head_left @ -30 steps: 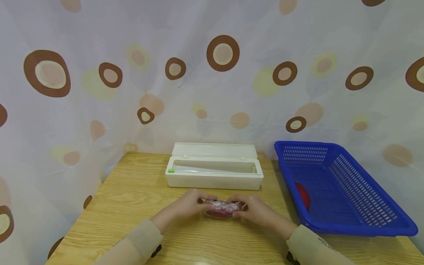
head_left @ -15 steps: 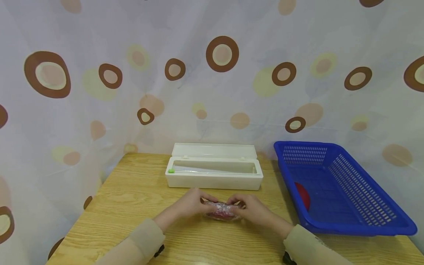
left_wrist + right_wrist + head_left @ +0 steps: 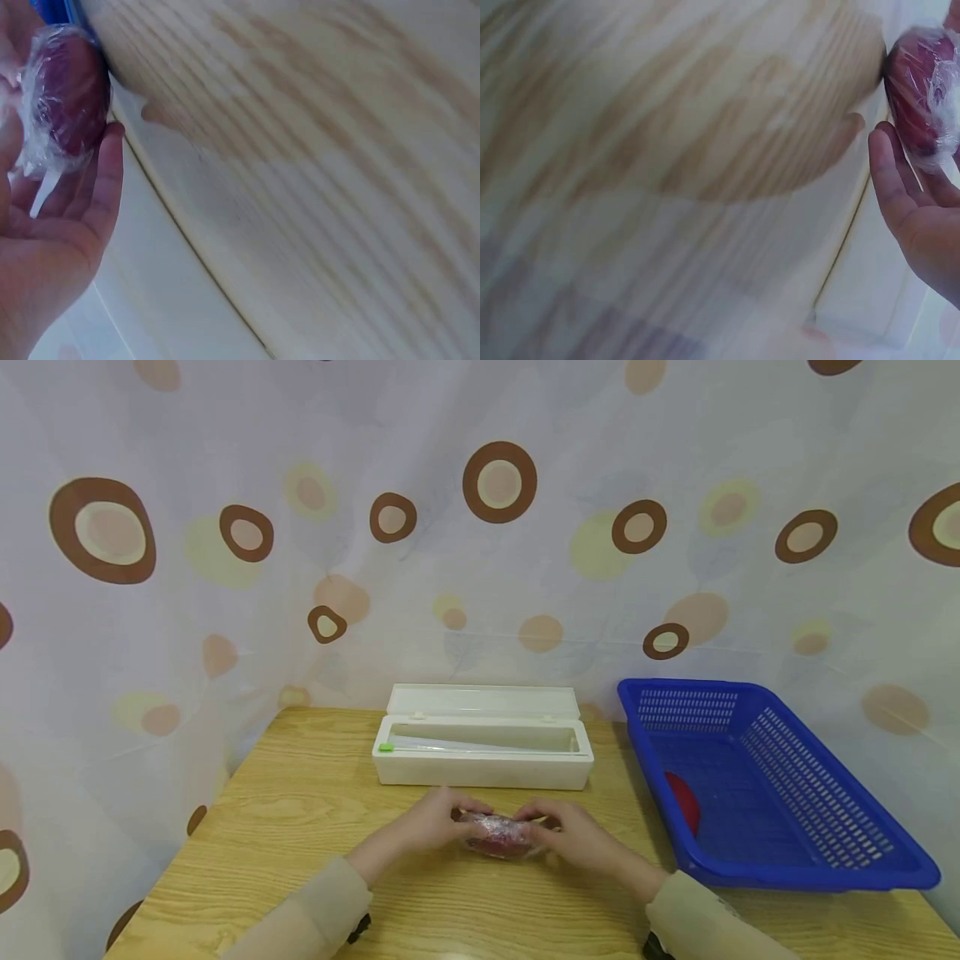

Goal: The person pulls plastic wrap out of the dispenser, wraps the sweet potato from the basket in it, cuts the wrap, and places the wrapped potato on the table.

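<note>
A reddish-purple oval thing in clear cling film (image 3: 498, 837) is held near the middle of the wooden table. My left hand (image 3: 433, 820) grips its left end and my right hand (image 3: 576, 837) its right end, with thumbs on the near side. The left wrist view shows the crinkled film on the oval thing (image 3: 69, 97) and a loose strip of film hanging down. From the right wrist view, the oval thing (image 3: 922, 94) rests against the fingers (image 3: 891, 176). Under the film, its exact kind cannot be told.
Behind the hands stands a long white box (image 3: 483, 770) with its lid raised, a green slider (image 3: 386, 747) on its edge and a pale roll inside. To the right, a blue plastic basket (image 3: 780, 878) holds a red rounded thing (image 3: 682, 804). A patterned curtain (image 3: 420, 443) hangs behind.
The oval thing has turned slightly between my hands, and my right fingers and thumb have shifted on its end. The film lies closer around it. Box and basket stay put.
</note>
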Demonstrator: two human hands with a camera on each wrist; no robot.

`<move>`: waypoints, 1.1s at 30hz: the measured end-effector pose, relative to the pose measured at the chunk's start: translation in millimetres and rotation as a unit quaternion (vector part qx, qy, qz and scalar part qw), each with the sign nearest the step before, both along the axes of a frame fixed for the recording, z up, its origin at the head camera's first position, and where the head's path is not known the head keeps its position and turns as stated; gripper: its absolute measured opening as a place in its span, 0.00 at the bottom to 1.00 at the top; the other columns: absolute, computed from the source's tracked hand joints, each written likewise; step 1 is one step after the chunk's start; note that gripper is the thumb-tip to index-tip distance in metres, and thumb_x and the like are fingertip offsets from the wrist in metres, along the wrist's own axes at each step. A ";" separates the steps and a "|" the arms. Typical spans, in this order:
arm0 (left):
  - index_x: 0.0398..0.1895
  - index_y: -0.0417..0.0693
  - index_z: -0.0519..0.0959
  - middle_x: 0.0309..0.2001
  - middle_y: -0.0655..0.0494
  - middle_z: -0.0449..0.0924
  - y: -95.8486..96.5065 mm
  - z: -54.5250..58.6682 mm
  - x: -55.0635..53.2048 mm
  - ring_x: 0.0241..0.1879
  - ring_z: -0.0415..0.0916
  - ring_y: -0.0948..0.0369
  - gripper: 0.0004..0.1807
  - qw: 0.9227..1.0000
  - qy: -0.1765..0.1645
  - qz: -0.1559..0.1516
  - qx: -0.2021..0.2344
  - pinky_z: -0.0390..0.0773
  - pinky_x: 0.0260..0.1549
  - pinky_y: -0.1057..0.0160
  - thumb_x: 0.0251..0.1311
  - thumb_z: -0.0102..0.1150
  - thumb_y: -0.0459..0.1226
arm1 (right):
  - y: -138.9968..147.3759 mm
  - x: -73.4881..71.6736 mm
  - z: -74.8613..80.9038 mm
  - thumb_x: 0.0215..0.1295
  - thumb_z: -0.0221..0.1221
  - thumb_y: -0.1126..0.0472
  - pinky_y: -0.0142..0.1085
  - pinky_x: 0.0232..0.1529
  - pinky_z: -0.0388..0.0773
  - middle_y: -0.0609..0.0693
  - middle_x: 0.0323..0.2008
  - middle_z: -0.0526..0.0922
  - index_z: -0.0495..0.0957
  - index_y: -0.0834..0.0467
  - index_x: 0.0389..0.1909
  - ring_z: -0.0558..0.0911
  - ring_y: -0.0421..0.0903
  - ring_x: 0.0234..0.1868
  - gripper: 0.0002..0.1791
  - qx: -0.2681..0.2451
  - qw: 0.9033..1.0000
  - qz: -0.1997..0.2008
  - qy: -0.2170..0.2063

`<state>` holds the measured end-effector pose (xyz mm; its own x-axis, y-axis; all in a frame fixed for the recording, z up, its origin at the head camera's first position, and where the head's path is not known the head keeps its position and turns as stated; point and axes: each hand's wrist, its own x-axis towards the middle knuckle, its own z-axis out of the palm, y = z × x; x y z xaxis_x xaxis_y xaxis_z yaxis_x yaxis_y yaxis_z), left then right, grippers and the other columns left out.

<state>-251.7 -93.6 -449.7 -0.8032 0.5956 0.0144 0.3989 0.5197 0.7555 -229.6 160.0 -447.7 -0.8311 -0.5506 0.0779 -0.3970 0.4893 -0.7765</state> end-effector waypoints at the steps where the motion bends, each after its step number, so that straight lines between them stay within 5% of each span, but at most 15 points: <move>1: 0.54 0.50 0.79 0.49 0.57 0.82 -2.9 -0.1 -0.2 0.37 0.76 0.69 0.23 1.000 -0.002 -0.010 -0.008 0.76 0.34 0.70 0.55 0.65 0.46 | 1.8 0.5 0.5 0.67 0.55 0.56 0.32 0.39 0.78 0.58 0.51 0.80 0.78 0.58 0.50 0.81 0.48 0.42 0.14 -0.001 1.000 -0.002 -0.004; 7: 0.62 0.50 0.72 0.60 0.55 0.74 -13.5 -0.4 2.0 0.51 0.74 0.66 0.31 0.998 0.006 -0.048 -0.037 0.74 0.49 0.68 0.53 0.64 0.46 | 11.4 2.5 1.0 0.62 0.61 0.60 0.29 0.33 0.79 0.62 0.51 0.80 0.78 0.60 0.53 0.84 0.45 0.37 0.18 0.011 1.000 -0.015 0.017; 14: 0.59 0.48 0.75 0.60 0.55 0.73 -12.5 0.6 5.1 0.37 0.72 0.68 0.29 0.999 -0.004 -0.027 -0.028 0.72 0.37 0.70 0.52 0.64 0.43 | 11.3 -0.3 -6.8 0.57 0.64 0.63 0.28 0.36 0.79 0.58 0.43 0.84 0.82 0.61 0.47 0.83 0.39 0.37 0.15 0.032 0.996 -0.032 0.077; 18: 0.58 0.49 0.76 0.57 0.55 0.76 -11.5 1.2 5.3 0.46 0.73 0.69 0.28 0.999 -0.001 -0.016 -0.031 0.72 0.42 0.71 0.51 0.66 0.43 | 9.3 1.0 -7.4 0.56 0.65 0.64 0.28 0.35 0.79 0.57 0.42 0.85 0.83 0.60 0.45 0.83 0.39 0.35 0.15 0.028 0.996 -0.042 0.079; 28: 0.59 0.50 0.75 0.53 0.57 0.78 -14.8 -0.2 5.8 0.47 0.74 0.66 0.28 0.998 0.029 -0.024 -0.044 0.74 0.47 0.67 0.53 0.67 0.44 | 8.0 3.8 -5.1 0.58 0.64 0.66 0.27 0.35 0.79 0.60 0.46 0.82 0.80 0.61 0.49 0.85 0.45 0.36 0.17 -0.005 0.998 -0.020 0.051; 33: 0.57 0.47 0.75 0.50 0.55 0.78 -20.9 -2.3 8.1 0.41 0.75 0.66 0.27 0.999 0.038 -0.007 -0.025 0.76 0.42 0.69 0.53 0.67 0.42 | 7.7 9.9 2.1 0.57 0.63 0.67 0.30 0.33 0.80 0.62 0.46 0.81 0.77 0.62 0.53 0.84 0.44 0.36 0.20 -0.032 0.997 -0.010 0.069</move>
<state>-243.6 -114.5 -452.0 -0.7922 0.6085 0.0457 0.4619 0.5492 0.6964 -219.7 167.8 -445.6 -0.8211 -0.5242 0.2259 -0.4924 0.4502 -0.7449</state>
